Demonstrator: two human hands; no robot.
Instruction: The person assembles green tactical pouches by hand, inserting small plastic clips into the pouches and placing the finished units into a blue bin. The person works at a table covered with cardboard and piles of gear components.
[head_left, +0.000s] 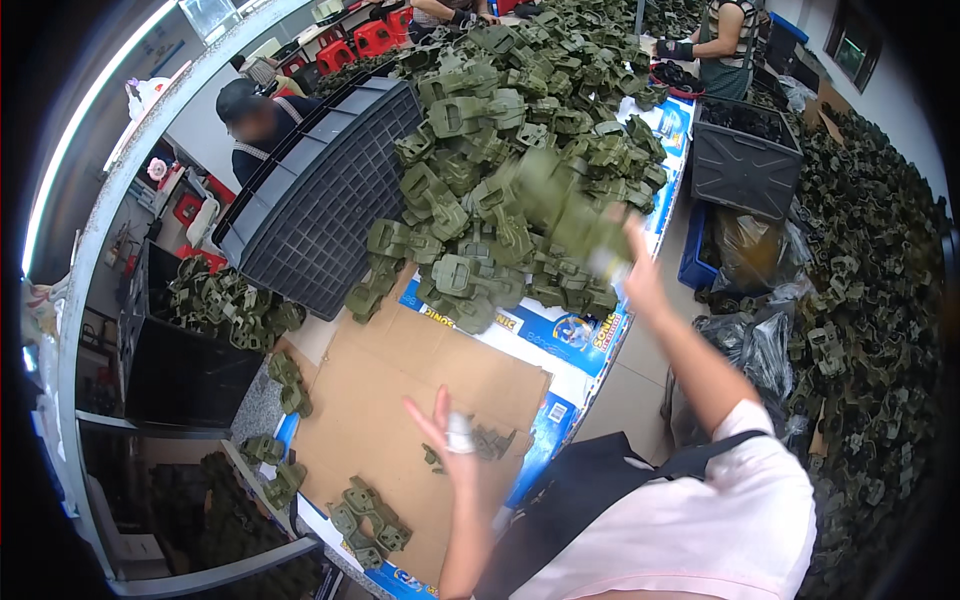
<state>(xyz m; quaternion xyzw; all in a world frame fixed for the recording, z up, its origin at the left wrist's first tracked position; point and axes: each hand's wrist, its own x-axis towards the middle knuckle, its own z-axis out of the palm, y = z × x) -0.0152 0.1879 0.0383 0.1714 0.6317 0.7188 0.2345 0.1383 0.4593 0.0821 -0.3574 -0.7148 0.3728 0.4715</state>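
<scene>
My left hand [446,432] hovers over a sheet of brown cardboard [400,370], fingers apart, with white wrapping on one finger. Small dark green plastic pieces [492,442] lie on the cardboard beside it. Farther off to the right, my right hand [637,265] grips an olive-green moulded plastic part [565,205], smeared by motion, at the edge of a big heap of similar green parts [480,200]. A few more green parts [368,520] rest on the cardboard's near left corner.
A black plastic crate [335,190] stands tilted left of the heap. A dark grey bin [745,160] and a large pile of green parts [860,320] are on the right. A metal frame [85,250] runs along the left. Co-workers [255,125] are across the table and beyond.
</scene>
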